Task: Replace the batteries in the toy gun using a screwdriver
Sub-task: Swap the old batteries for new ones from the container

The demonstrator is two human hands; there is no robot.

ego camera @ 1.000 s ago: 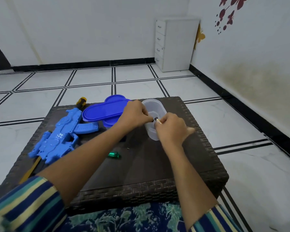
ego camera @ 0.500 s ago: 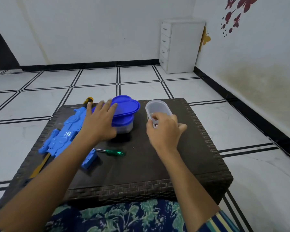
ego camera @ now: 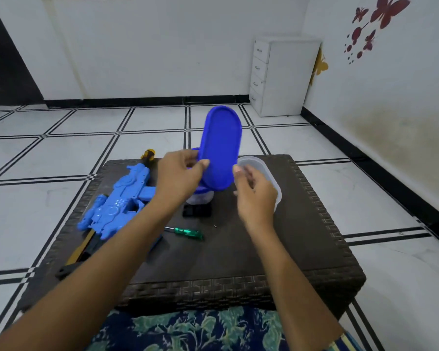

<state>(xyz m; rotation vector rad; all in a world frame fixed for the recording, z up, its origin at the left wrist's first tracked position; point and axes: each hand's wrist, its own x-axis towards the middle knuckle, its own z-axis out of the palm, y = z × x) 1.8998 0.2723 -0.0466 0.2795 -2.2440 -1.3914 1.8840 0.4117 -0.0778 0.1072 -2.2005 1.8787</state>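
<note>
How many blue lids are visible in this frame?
2. One blue lid is held upright by the left hand; a second lid sits on a small container behind it, mostly hidden.

Toy gun (ego camera: 119, 203) lies along the table's (ego camera: 302, 236) left side. Screwdriver (ego camera: 185, 231) sits mid-table, just right of it, nearer than the closed tub (ego camera: 200, 197) at far centre. The lid (ego camera: 221, 148) stands tilted above that tub in the left hand (ego camera: 180, 178). Open tub (ego camera: 269, 171) is to the right, behind the right hand (ego camera: 256, 196).
</note>
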